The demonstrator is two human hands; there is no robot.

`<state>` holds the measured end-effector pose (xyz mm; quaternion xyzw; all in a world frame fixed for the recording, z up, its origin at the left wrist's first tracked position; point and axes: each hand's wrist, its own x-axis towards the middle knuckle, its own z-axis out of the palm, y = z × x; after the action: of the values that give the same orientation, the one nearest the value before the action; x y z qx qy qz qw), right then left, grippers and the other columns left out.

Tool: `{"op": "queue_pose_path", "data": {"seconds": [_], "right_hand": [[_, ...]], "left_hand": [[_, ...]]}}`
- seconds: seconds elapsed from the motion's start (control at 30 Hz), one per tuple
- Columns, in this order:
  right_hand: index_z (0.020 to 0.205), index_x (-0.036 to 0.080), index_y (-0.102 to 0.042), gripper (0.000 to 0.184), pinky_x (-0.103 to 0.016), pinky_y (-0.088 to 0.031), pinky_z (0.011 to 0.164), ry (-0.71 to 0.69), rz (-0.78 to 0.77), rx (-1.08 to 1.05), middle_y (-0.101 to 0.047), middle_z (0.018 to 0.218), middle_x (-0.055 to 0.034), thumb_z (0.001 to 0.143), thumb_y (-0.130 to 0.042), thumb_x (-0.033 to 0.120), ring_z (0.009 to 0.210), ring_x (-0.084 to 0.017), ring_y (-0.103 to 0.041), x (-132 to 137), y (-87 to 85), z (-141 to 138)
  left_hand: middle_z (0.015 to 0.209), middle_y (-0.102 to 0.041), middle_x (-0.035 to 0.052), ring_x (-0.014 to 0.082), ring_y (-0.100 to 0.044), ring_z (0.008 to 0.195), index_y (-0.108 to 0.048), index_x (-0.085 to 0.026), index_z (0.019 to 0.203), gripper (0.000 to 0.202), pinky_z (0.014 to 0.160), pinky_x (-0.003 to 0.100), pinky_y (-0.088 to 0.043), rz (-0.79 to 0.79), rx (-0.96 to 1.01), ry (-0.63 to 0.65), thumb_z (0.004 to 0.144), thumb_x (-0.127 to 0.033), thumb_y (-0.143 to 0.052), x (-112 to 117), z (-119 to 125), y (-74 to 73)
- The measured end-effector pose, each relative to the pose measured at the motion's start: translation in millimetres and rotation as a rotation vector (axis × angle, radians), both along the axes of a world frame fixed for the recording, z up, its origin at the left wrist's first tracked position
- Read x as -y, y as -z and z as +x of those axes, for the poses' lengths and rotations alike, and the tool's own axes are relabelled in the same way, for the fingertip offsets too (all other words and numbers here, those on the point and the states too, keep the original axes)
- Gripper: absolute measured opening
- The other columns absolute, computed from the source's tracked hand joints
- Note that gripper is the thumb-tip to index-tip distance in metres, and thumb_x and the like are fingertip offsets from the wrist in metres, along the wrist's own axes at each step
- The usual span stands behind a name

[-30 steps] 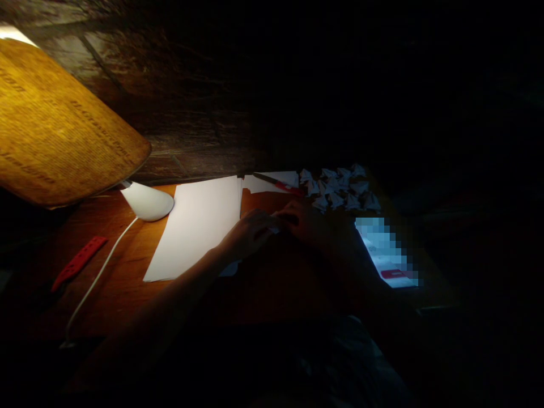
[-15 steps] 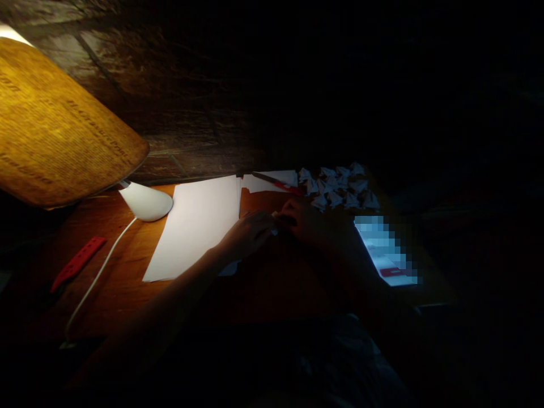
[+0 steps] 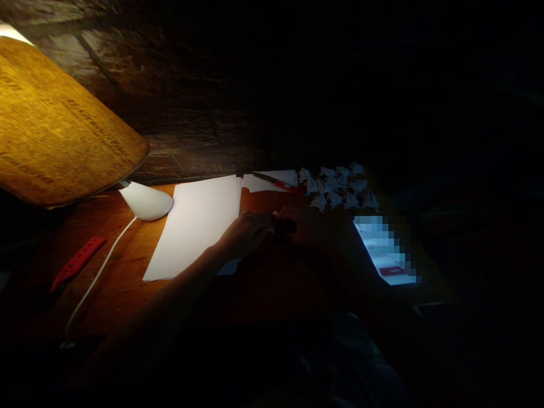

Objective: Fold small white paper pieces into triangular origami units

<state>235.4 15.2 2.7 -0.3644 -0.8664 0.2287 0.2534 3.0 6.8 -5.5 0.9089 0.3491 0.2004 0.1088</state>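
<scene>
My left hand [image 3: 249, 231] and my right hand [image 3: 298, 221] meet over the middle of the dark tabletop. Their fingers are closed together on a small pale piece of paper [image 3: 276, 213], of which only bits show between the fingertips. Deep shadow covers most of the right hand. Beneath and left of my left hand lies a stack of white paper [image 3: 202, 221]. Several folded paper shapes [image 3: 326, 186] are grouped beyond my right hand. Behind the hands, a red-handled tool with a pointed blade, perhaps scissors [image 3: 280, 184], rests partly on smaller paper sheets [image 3: 257, 181].
A lamp with a printed yellow shade [image 3: 63, 124] and a white base [image 3: 147, 201] stands at the left, its white cord [image 3: 100, 272] running forward. Near it lies a red strip with holes [image 3: 80, 260]. At the right is a device with a lit screen [image 3: 378, 249]. A wall rises behind.
My hands stay together in nearly the same place, with a slight shift of the fingers. The right hand looks darker now. Everything else lies where it was.
</scene>
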Motion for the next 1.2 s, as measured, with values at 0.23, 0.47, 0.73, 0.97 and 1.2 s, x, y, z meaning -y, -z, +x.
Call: {"op": "queue_pose_path", "data": {"seconds": [0.23,0.47,0.73,0.97,1.2], "right_hand": [[0.097,0.021,-0.077,0.013,-0.031,-0.044,0.079,0.049,0.024,0.098,-0.077,0.105,-0.0058,0.084,-0.076,0.019,0.092,-0.022,-0.067,3.0,-4.4,-2.4],[0.098,0.024,-0.081,0.010,-0.033,-0.044,0.078,0.052,0.050,0.151,-0.078,0.111,-0.0053,0.092,-0.073,0.022,0.100,-0.023,-0.069,3.1,-6.9,-3.5],[0.101,0.020,-0.081,0.018,-0.033,-0.045,0.079,0.083,0.000,0.147,-0.073,0.112,-0.0079,0.099,-0.064,0.020,0.098,-0.022,-0.067,2.1,-6.5,-9.5],[0.097,0.016,-0.079,0.016,-0.035,-0.049,0.085,0.119,0.013,0.073,-0.064,0.116,-0.0110,0.099,-0.064,0.021,0.097,-0.021,-0.062,-3.3,4.7,-10.5],[0.092,0.014,-0.077,0.010,-0.035,-0.049,0.086,0.101,-0.010,0.025,-0.065,0.114,-0.0109,0.094,-0.069,0.019,0.096,-0.020,-0.062,-7.4,6.8,-8.2]], "left_hand": [[0.110,-0.078,0.0096,0.0248,-0.073,0.098,-0.073,-0.020,0.105,0.022,0.087,0.043,-0.056,0.014,0.036,-0.013,0.098,-0.020,-0.053,-2.6,-4.1,8.7],[0.121,-0.075,0.0114,0.0266,-0.072,0.106,-0.073,-0.020,0.114,0.027,0.092,0.046,-0.056,0.004,0.048,0.010,0.098,-0.020,-0.051,-4.3,-6.9,12.0],[0.115,-0.074,0.0105,0.0270,-0.072,0.103,-0.068,-0.019,0.103,0.017,0.090,0.046,-0.056,-0.014,0.053,-0.018,0.093,-0.016,-0.055,-3.1,-2.6,7.4],[0.109,-0.074,0.0103,0.0239,-0.071,0.099,-0.067,-0.018,0.096,0.015,0.089,0.042,-0.059,-0.058,0.120,-0.009,0.091,-0.013,-0.054,-2.5,0.4,1.0],[0.111,-0.077,0.0097,0.0221,-0.075,0.100,-0.070,-0.019,0.093,0.013,0.086,0.038,-0.062,-0.037,0.232,-0.012,0.091,-0.019,-0.057,-2.7,3.2,-0.5]]}}
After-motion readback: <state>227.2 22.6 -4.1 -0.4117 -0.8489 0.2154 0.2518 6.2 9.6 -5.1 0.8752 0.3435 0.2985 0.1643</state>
